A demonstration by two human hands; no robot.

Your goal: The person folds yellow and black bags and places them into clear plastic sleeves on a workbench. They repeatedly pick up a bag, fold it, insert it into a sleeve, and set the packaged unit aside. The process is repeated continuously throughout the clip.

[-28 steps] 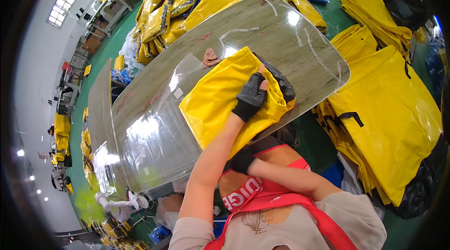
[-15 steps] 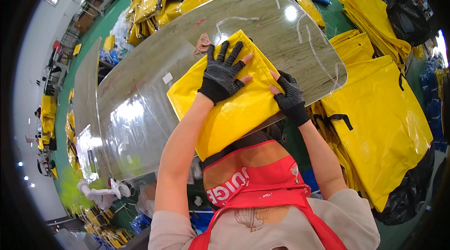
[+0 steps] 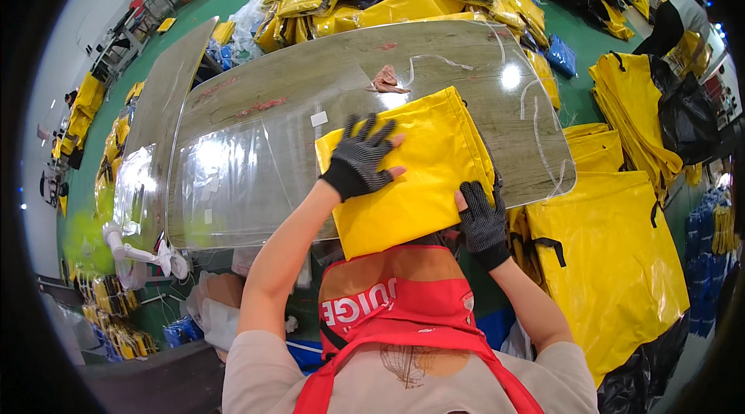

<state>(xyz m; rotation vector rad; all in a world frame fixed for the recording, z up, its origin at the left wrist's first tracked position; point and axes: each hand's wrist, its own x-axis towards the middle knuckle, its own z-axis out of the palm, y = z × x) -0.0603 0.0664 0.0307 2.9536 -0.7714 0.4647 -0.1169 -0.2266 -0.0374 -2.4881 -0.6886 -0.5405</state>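
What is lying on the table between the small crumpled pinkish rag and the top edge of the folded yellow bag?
Only bare, glossy table surface separates the crumpled pinkish rag from the folded yellow bag, as the head view shows.

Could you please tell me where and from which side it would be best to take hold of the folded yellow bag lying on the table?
Probably by its near edge, from the person's side: the folded yellow bag overhangs the table there, so fingers can get under it. The left hand lies flat on top; the right hand is already at the near right corner.
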